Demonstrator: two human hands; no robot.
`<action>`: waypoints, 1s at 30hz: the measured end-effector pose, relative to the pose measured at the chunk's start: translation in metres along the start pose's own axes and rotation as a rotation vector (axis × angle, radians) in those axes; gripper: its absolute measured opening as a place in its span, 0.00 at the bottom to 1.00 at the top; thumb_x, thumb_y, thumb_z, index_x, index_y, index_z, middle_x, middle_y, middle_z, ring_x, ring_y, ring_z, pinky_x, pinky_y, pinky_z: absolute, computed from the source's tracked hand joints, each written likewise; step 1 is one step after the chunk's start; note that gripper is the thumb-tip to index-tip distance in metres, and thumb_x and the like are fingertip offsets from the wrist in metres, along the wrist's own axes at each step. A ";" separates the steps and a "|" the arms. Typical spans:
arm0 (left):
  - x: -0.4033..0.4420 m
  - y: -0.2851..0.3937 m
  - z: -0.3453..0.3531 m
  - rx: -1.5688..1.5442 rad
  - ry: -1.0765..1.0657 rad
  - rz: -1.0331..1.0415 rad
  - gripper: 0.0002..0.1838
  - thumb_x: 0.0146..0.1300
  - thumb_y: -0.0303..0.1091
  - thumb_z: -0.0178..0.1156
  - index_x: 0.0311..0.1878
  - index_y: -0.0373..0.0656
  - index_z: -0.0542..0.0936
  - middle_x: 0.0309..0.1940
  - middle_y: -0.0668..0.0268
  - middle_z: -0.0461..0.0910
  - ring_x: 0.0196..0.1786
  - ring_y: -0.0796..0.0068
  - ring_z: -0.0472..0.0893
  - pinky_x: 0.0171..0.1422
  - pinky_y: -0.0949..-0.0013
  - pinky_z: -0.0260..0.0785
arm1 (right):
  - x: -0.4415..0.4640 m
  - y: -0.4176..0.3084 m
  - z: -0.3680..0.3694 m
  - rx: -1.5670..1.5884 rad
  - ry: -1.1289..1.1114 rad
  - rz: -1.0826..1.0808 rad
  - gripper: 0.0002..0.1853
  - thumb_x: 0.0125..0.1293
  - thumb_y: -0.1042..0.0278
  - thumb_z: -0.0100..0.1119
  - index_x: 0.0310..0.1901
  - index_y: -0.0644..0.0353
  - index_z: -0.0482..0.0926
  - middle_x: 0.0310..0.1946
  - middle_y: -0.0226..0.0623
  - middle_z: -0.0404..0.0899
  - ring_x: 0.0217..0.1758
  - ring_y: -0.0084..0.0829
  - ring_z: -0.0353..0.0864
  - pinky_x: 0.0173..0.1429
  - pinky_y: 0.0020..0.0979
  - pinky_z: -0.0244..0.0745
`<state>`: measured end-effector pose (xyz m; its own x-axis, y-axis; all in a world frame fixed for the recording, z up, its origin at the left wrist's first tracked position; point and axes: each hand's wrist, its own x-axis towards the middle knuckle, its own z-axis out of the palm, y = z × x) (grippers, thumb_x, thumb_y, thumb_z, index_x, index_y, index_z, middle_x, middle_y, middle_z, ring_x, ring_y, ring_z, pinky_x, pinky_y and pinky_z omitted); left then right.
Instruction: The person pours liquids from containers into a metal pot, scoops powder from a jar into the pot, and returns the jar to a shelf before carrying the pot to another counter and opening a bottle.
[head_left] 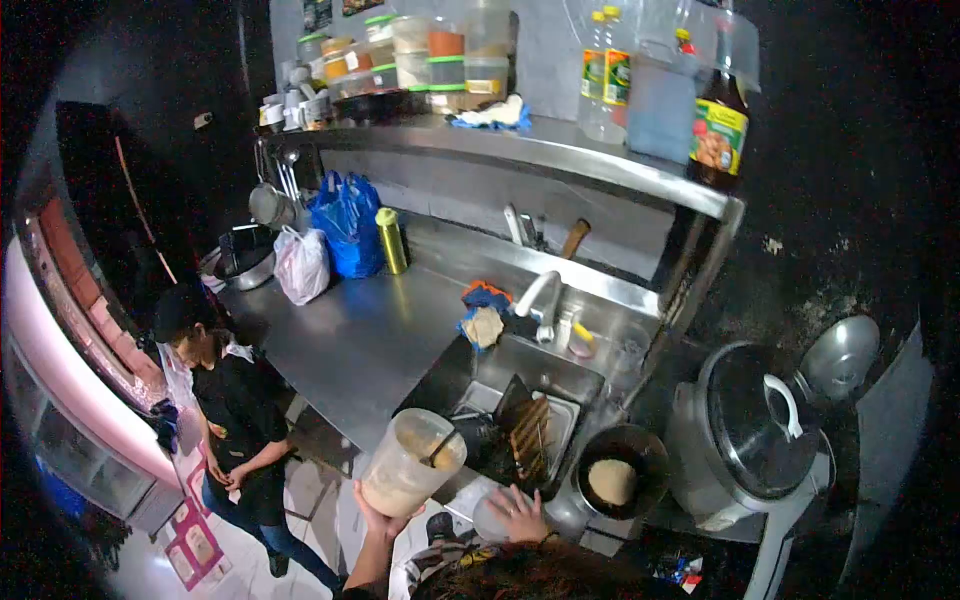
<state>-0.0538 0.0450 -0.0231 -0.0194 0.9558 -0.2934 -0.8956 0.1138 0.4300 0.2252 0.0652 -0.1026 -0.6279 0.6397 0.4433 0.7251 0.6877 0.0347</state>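
Observation:
My left hand is wrapped round the lower side of a translucent plastic container, which tilts slightly. Pale tan powder shows inside it, and a dark utensil handle sticks out of the powder. My right hand has its fingers spread over a round, translucent lid at the counter's front edge. Whether that hand grips the lid I cannot tell. Right of it, a dark pan holds a mound of tan powder.
Behind my hands, the sink holds dark cookware and a brown slatted piece. A large lidded pot stands at right. Bags and a yellow-green bottle stand on the steel counter. A person stands at left.

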 end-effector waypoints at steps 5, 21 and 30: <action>0.013 0.039 -0.012 -0.069 -0.087 0.001 0.42 0.49 0.72 0.35 0.62 0.55 0.59 0.60 0.60 0.61 0.56 0.46 0.66 0.43 0.37 0.64 | 0.008 0.001 0.048 -0.100 0.019 0.032 0.24 0.51 0.48 0.50 0.52 0.39 0.71 0.55 0.32 0.63 0.58 0.41 0.62 0.48 0.52 0.61; 0.091 0.081 -0.018 -0.021 -0.243 -0.603 0.35 0.54 0.63 0.44 0.55 0.42 0.67 0.51 0.59 0.71 0.49 0.59 0.73 0.56 0.56 0.62 | 0.248 -0.036 -0.121 0.513 0.516 -0.781 0.48 0.41 0.36 0.59 0.59 0.65 0.59 0.59 0.47 0.58 0.61 0.43 0.59 0.63 0.44 0.52; 0.136 0.081 0.038 0.111 -0.216 -0.392 0.29 0.60 0.55 0.41 0.56 0.42 0.65 0.48 0.57 0.73 0.50 0.61 0.74 0.57 0.61 0.63 | 0.293 -0.011 -0.146 0.832 0.365 -0.086 0.51 0.41 0.35 0.60 0.60 0.67 0.57 0.59 0.46 0.60 0.60 0.41 0.62 0.63 0.43 0.54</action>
<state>-0.1124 0.1942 0.0048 0.4151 0.8678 -0.2730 -0.7635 0.4955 0.4142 0.0743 0.1951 0.1573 -0.4390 0.5242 0.7297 0.1531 0.8439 -0.5142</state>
